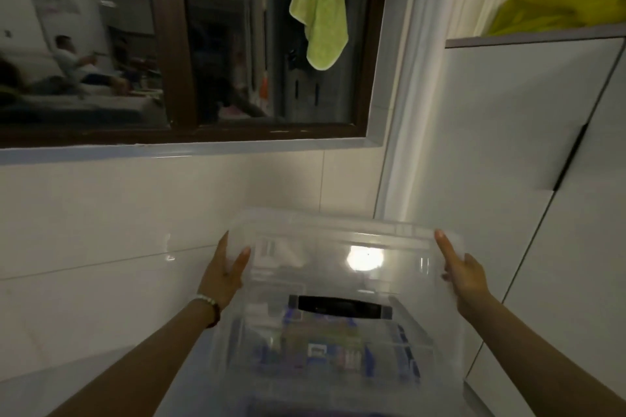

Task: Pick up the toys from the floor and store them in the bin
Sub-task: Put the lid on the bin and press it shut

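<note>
I hold a clear plastic bin (338, 237) up in front of me, close to the white tiled wall. A black handle (343, 306) lies across its top. Blurred blue and coloured toys (321, 345) show through the plastic inside. My left hand (225, 267) grips the bin's left side, thumb on top and fingers outside. On the right side, my right hand (464, 271) holds the bin with its index finger stretched along the edge. The floor is out of view.
A dark-framed window (176, 135) sits above the wall, and a green towel (320, 7) hangs in front of it. A tall white cabinet (508, 145) stands at the right with a yellow bag (559, 3) on top. A pale curtain (406, 112) hangs between the window and the cabinet.
</note>
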### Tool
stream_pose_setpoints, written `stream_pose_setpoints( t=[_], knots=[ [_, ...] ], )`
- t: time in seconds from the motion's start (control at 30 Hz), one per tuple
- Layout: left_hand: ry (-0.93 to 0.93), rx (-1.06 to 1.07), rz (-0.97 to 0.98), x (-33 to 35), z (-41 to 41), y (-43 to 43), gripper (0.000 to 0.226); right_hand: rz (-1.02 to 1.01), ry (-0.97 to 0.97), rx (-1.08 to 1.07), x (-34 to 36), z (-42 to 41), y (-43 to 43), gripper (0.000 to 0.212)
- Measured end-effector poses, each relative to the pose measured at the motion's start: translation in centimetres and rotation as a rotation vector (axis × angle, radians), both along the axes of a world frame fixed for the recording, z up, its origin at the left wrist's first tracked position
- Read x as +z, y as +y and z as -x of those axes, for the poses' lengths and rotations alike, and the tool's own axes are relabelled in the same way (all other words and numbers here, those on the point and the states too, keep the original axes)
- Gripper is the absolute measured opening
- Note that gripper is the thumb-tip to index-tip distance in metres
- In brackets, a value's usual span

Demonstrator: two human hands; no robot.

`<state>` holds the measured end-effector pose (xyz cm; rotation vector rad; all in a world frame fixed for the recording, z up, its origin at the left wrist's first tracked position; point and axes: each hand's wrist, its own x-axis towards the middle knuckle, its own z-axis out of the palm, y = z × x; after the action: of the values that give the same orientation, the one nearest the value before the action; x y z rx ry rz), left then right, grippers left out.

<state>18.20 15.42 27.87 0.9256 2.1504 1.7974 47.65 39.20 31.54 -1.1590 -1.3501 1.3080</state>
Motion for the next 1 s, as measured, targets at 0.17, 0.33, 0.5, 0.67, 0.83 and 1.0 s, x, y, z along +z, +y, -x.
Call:
stream_pose_setpoints(
  t=[0.17,0.33,0.5,0.67,0.83,1.0],
  knots=[
    [-0.091,0.214,-0.044,-5.0,-0.7,0.4,0.033,0.081,-0.056,0.076,-4.8,-0.4,1.0,0.05],
    [-0.199,0.271,0.117,-7.1,0.0,1.9,0.04,0.135,-0.033,0.313,-8.6,-3.2,0.8,0.023],
    [-0.32,0.292,0.101,-7.0,1.8,3.3,0.036,0.149,-0.255,0.424,-10.9,-4.0,-0.6,0.026],
    [-0.359,0.195,0.185,-6.5,2.6,3.6,0.045,0.123,-0.162,0.24,-10.4,-2.4,0.5,0.034],
    [-0.364,0.061,0.425,-9.9,2.9,2.6,0.041,0.243,-0.164,0.135,-11.7,0.0,2.6,0.047],
    [-0.327,0.18,0.471,-14.0,2.7,2.1,0.045,0.18,-0.438,0.189,-16.4,1.7,1.7,0.037]
  ],
)
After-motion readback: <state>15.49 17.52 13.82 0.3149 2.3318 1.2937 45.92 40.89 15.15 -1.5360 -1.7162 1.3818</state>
